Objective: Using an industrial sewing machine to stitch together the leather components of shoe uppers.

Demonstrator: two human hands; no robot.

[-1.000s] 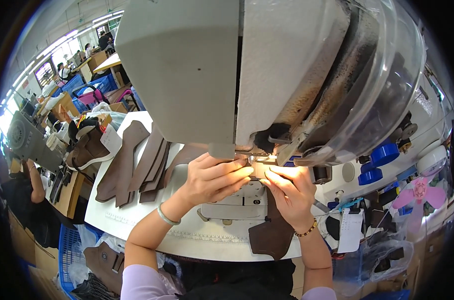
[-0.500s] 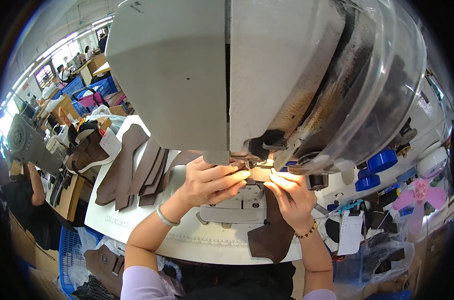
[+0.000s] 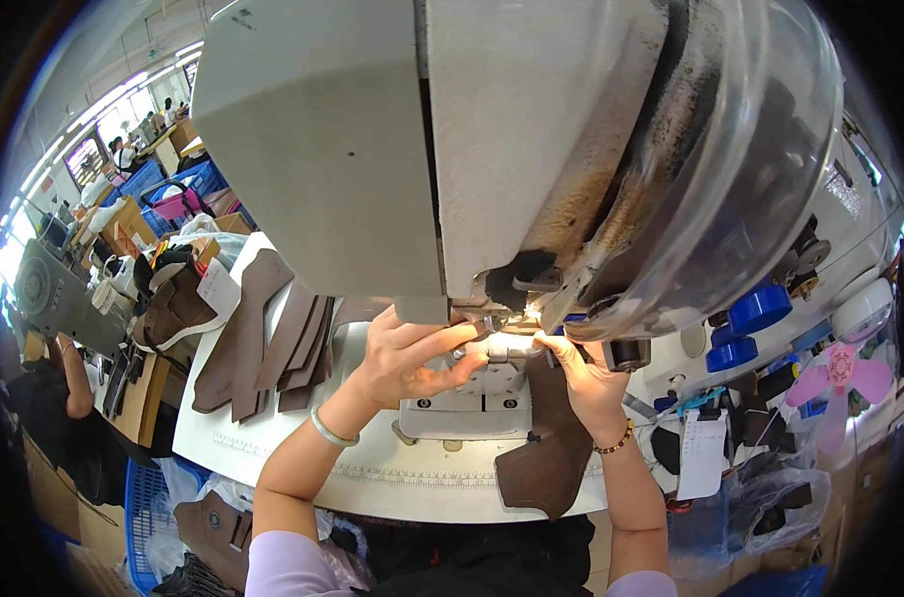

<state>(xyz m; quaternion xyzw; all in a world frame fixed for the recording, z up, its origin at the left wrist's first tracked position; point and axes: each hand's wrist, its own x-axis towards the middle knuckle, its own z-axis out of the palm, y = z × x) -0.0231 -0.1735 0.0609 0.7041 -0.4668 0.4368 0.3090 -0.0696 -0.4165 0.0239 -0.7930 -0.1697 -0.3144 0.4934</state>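
Observation:
Both hands are at the needle area under the large sewing machine head (image 3: 323,149). My left hand (image 3: 402,356) is bent in from the left, its index finger and thumb closing round the lit work beside the presser foot (image 3: 512,323). My right hand (image 3: 589,386) pinches the brown leather piece (image 3: 546,463) from the right, near the needle. That piece hangs down over the table toward me below my right hand. What lies exactly between my left fingertips is partly hidden by the fingers and the machine.
Brown leather cut pieces (image 3: 298,348) lie stacked on the white table (image 3: 372,473) to the left. Beyond them stands a brown shoe (image 3: 174,308). A blue basket (image 3: 146,507) is at lower left. Blue knobs (image 3: 760,308) and a pink fan (image 3: 840,373) are at right.
The left index finger and thumb have spread further apart around the lit spot. My right fingers have drawn in beneath the machine head. The view has shifted slightly.

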